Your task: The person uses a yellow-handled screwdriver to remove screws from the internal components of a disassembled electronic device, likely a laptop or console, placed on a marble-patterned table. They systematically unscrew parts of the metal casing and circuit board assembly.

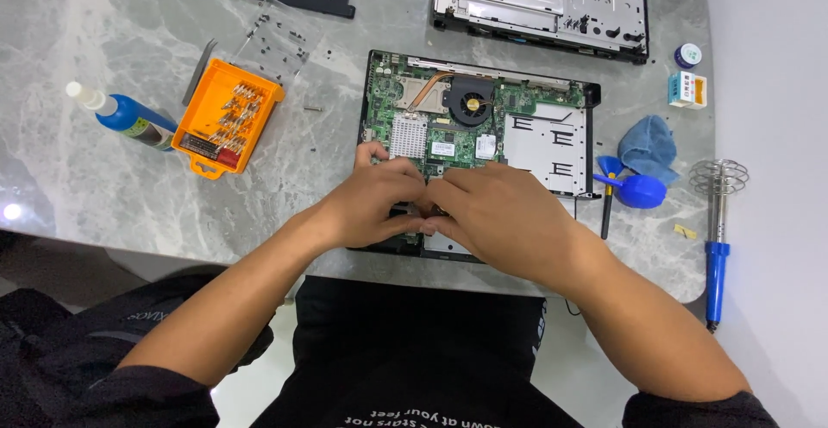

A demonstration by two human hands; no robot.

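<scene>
- Working with both hands at the near edge of an opened laptop base [483, 126], lying at the middle of the grey marble table [103, 186], close to its near edge.
- Left hand [379, 199] curling its fingers down on the green circuit board; impossible to tell if anything is pinched.
- Right hand [500, 212] pressing against the left one, fingers bent inward; grasp hidden, contents impossible to tell.
- Showing a black fan [471, 100] and copper pipe at the far part of the board.
- Lying near the left edge: orange screwdriver bit case [226, 117], open, with a red strip label at its near end.
- Resting beside it: blue bottle [125, 116] with white cap and a greenish label.
- Sitting toward the right edge: small white box [687, 89] with blue and orange print, small round jar [687, 54], blue cloth [647, 145], blue air blower [636, 190].
- Lying at the right edge: blue-handled soldering iron [715, 247] in a wire coil stand.
- Waiting at the far edge: a second laptop chassis [543, 1].
</scene>
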